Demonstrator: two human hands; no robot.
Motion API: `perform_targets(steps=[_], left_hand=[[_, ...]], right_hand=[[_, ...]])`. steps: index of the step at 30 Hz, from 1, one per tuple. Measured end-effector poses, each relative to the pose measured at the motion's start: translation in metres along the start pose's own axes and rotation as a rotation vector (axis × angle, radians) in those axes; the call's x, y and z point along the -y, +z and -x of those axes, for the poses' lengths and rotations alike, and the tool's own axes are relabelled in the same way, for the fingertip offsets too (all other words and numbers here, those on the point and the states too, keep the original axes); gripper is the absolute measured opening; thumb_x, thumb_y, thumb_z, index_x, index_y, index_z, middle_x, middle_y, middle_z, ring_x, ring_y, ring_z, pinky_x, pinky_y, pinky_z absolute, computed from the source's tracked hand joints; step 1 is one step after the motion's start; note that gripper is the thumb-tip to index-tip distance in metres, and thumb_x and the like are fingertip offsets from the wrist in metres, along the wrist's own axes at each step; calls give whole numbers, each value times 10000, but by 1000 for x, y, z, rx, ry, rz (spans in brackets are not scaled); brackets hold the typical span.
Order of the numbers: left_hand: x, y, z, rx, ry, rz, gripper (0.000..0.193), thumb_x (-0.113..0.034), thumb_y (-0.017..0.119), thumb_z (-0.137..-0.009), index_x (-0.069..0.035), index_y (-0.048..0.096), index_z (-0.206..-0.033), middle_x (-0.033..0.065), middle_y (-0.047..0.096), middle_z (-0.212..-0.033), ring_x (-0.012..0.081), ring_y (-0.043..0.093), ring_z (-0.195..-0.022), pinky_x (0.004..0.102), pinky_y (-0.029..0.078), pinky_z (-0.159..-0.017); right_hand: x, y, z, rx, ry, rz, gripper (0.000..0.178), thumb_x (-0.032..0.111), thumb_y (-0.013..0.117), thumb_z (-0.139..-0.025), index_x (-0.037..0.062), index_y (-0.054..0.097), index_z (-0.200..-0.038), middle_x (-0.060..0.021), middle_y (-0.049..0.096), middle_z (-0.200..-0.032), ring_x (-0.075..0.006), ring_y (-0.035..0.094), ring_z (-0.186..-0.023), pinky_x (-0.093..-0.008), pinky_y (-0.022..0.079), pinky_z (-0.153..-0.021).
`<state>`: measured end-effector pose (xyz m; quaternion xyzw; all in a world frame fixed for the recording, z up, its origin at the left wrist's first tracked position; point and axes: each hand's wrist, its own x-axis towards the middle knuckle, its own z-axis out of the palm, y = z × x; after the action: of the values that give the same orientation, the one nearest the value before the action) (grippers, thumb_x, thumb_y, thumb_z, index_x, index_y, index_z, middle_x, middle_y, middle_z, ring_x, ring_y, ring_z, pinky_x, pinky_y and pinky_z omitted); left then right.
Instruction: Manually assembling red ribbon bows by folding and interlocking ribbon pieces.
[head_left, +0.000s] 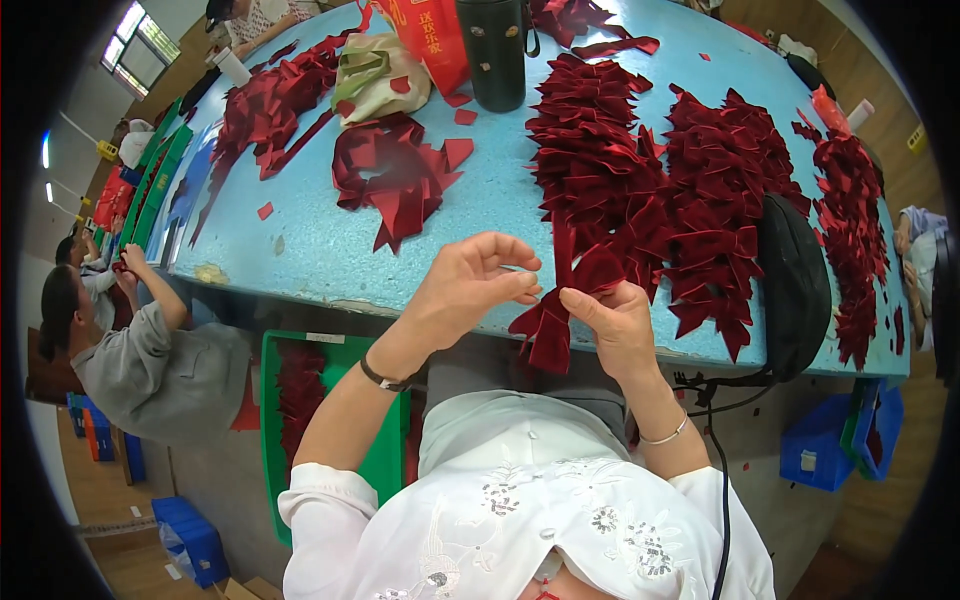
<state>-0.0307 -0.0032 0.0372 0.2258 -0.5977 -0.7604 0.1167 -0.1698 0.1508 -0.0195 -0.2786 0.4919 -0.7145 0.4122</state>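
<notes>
My right hand (618,325) pinches the middle of a dark red velvet bow (560,305), whose tails hang down over the table's near edge. My left hand (472,282) is beside it, thumb and forefinger brought together near the bow's knot, apparently on a thin thread that is too fine to see. A large heap of finished red bows (650,190) lies on the light blue table (320,250) just beyond my hands. A loose pile of red velvet ribbon strips (395,170) lies to the left of it.
A black cylinder container (492,50) and a red bag (430,35) stand at the back. A black bag (795,285) sits at the right edge. A green crate (300,400) with red pieces is under the table. Another person (150,350) sits at left. Blue bins (830,445) stand lower right.
</notes>
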Motion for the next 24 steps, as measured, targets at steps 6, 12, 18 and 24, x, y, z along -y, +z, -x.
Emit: perform_targets(steps=[6, 12, 18, 24], left_hand=[[19, -6, 21, -17, -111, -28, 201, -110, 708, -904, 20, 663, -1052, 40, 689, -932, 89, 615, -789, 238, 505, -762], [24, -10, 10, -41, 45, 22, 140, -100, 683, -920, 18, 692, -996, 29, 693, -869, 79, 607, -775, 230, 497, -746], [16, -11, 13, -203, 195, 90, 160, -63, 682, -902, -1, 715, -1046, 7, 699, -919, 60, 596, -831, 229, 497, -754], [38, -17, -4, -259, 348, 1, 124, -73, 695, -893, 6, 715, -986, -17, 677, -812, 40, 566, -743, 210, 474, -660]], right_hand=[[1, 6, -2, -52, -48, 64, 58, 94, 722, -888, 53, 681, -892, 9, 679, -829, -52, 577, -749, -208, 435, -662], [-3, 16, -16, -115, -82, -2, 55, 67, 689, -901, 55, 665, -949, -2, 674, -866, -76, 607, -772, -232, 472, -710], [-7, 42, -30, -132, -74, -172, 239, 35, 648, -907, 44, 596, -1141, -31, 648, -1033, -134, 634, -888, -298, 515, -775], [-3, 49, -38, -96, -78, -230, 392, -28, 614, -876, 49, 531, -1250, -32, 617, -1091, -146, 614, -923, -306, 504, -783]])
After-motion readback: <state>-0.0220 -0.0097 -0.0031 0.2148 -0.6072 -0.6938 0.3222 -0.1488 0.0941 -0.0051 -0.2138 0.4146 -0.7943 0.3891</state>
